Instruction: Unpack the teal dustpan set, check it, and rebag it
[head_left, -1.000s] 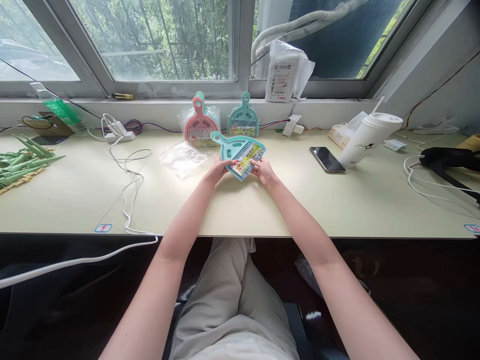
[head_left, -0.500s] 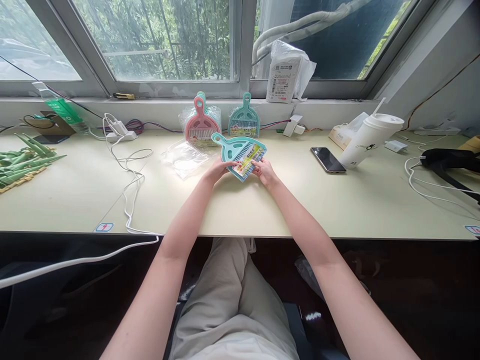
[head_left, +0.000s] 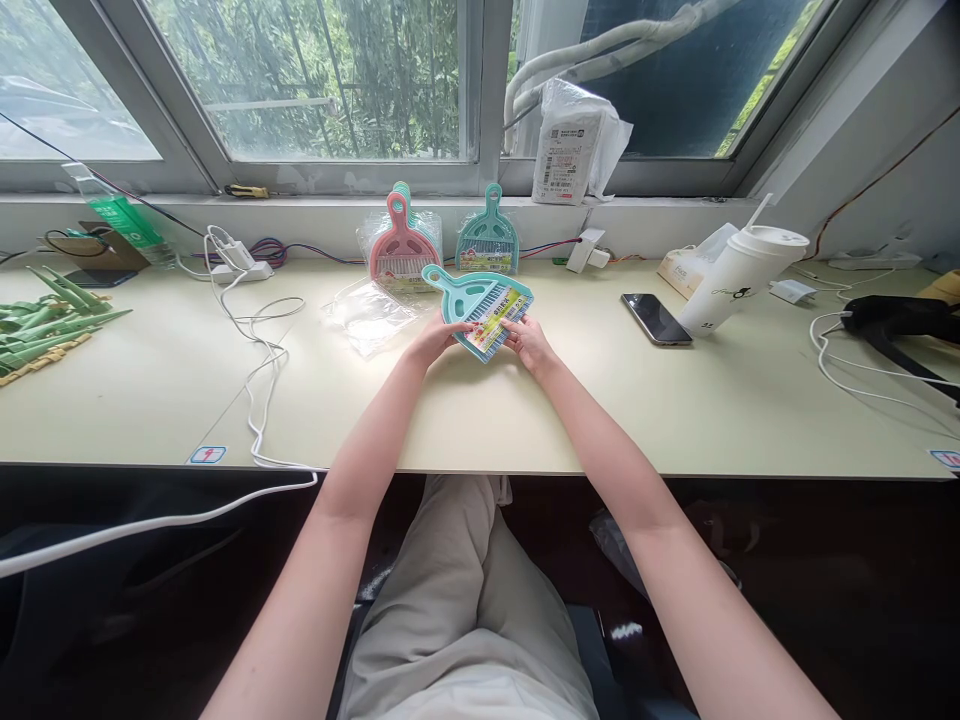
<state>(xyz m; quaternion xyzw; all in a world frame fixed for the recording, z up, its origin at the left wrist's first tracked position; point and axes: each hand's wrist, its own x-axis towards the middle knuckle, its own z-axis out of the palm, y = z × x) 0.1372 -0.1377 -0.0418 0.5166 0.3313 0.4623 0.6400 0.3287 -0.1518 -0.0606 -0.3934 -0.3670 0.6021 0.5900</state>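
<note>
Teal dustpan set (head_left: 486,312), yellow-labelled, tilted over the surface (head_left: 487,430); grip: left hand (head_left: 435,340) and right hand (head_left: 531,345) holding opposite edges. Clear wrapper (head_left: 367,325) near left hand; pink dustpan (head_left: 405,243) behind.

trousers (head_left: 465,600) at 6 o'clock: light beige-grey, plain, matte cloth, loose cut; soft creases across lap, longer folds down legs toward 12 o'clock; paler off-white fabric (head_left: 472,698) at bottom edge, 6 o'clock, cropped, can't tell if top's hem; left arm (head_left: 322,570) at 7 o'clock, right arm (head_left: 660,530) at 5 o'clock: both bare from wrist to frame edge, slim, tapering to narrow wrists; left hand (head_left: 431,345), right hand (head_left: 530,345): ungloved, slender fingers; nails too small to read
</note>
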